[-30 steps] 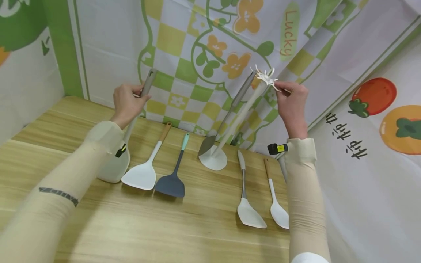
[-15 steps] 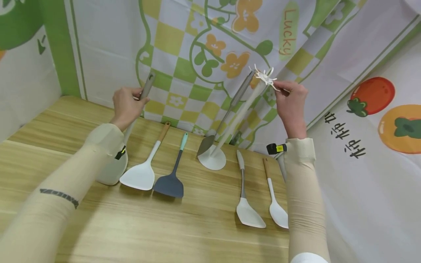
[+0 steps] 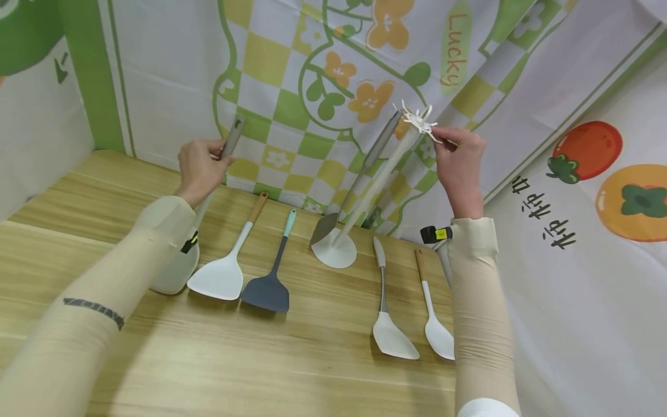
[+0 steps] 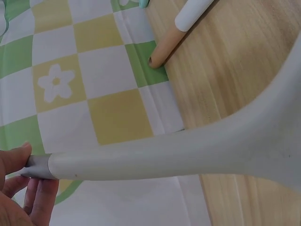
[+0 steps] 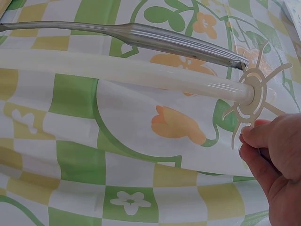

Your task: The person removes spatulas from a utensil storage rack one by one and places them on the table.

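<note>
In the head view my left hand (image 3: pixel 200 169) grips the grey handle (image 3: pixel 231 138) of a pale spatula, held tilted with its blade (image 3: pixel 175 273) low at the left, partly behind my sleeve. The left wrist view shows its pale neck (image 4: pixel 141 156) beyond my fingertips. My right hand (image 3: pixel 461 165) pinches one hook of the white crown (image 3: pixel 418 121) topping a utensil stand (image 3: pixel 372 188). From another of its hooks hangs a metal spatula (image 5: pixel 178 46), blade down beside the stand's round base (image 3: pixel 336 258).
A white spatula (image 3: pixel 219 278) and a dark grey spatula (image 3: pixel 267 292) lie left of the stand. To its right are a pale spatula (image 3: pixel 392 339) with a metal neck and a white spoon-like utensil (image 3: pixel 439 336). Patterned cloth (image 3: pixel 292 75) hangs behind the wooden table (image 3: pixel 260 365).
The spatula in my left hand has sunk slightly. My right hand keeps its pinch on the stand's hook, and the head view has drifted a little.
</note>
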`<action>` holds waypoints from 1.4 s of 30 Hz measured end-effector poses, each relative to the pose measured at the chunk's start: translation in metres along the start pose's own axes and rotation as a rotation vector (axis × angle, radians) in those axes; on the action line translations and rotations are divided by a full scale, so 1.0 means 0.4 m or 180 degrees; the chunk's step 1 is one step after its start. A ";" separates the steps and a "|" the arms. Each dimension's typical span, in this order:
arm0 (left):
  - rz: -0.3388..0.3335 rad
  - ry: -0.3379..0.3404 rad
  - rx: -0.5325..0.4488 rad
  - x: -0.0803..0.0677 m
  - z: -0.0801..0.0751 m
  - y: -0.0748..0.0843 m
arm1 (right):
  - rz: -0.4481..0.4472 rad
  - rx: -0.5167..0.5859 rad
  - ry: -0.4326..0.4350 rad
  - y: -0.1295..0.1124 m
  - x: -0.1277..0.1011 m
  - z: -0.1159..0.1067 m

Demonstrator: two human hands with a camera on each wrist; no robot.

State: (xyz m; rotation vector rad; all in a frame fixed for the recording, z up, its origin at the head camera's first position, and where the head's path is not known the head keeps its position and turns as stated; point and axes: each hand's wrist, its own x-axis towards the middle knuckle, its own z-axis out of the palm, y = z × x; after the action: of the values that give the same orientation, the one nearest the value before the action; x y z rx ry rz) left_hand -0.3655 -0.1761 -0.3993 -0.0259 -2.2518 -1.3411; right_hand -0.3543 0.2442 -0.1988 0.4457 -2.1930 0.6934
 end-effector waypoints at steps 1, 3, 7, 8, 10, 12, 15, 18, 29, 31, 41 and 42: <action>0.0015 0.0002 -0.0003 0.000 0.000 -0.002 | -0.0001 0.0008 0.0004 0.000 0.001 0.000; 0.0034 0.0002 -0.0011 0.000 0.001 -0.006 | -0.0006 0.0030 0.0007 -0.002 0.002 0.000; 0.0037 -0.0038 -0.0015 -0.002 0.007 -0.016 | -0.0032 0.0028 -0.0001 -0.003 0.003 0.000; 0.0031 -0.0060 -0.0017 -0.003 0.009 -0.018 | -0.0034 0.0027 -0.0009 -0.002 0.003 0.000; 0.0037 -0.0103 -0.0019 -0.004 0.013 -0.022 | -0.0033 0.0028 -0.0012 -0.002 0.002 -0.001; 0.0053 -0.0141 -0.0025 -0.004 0.017 -0.023 | -0.0003 0.0031 0.0002 -0.003 0.002 -0.002; 0.0095 -0.0157 -0.0009 -0.005 0.023 -0.025 | 0.0013 0.0058 0.0006 -0.001 0.002 -0.001; 0.0105 -0.0172 0.0005 -0.006 0.026 -0.026 | 0.0005 0.0073 0.0006 0.000 0.002 0.000; 0.0019 -0.0330 0.0009 -0.017 0.042 -0.056 | 0.0001 0.0130 0.0031 0.006 0.001 0.002; -0.0006 -0.0337 0.0021 -0.020 0.045 -0.059 | 0.0011 0.0140 0.0032 0.005 0.001 0.002; -0.0006 -0.0424 0.0083 -0.021 0.058 -0.072 | 0.0022 0.0168 -0.0003 0.003 0.000 0.001; 0.0004 -0.0428 0.0092 -0.021 0.060 -0.074 | 0.0021 0.0167 -0.0007 0.003 0.000 0.001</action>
State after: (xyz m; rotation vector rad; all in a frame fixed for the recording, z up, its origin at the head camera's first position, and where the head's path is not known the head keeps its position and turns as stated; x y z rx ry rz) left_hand -0.3761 -0.1694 -0.4364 -0.1104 -2.3814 -1.3422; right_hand -0.3552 0.2450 -0.1996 0.4663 -2.1834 0.7560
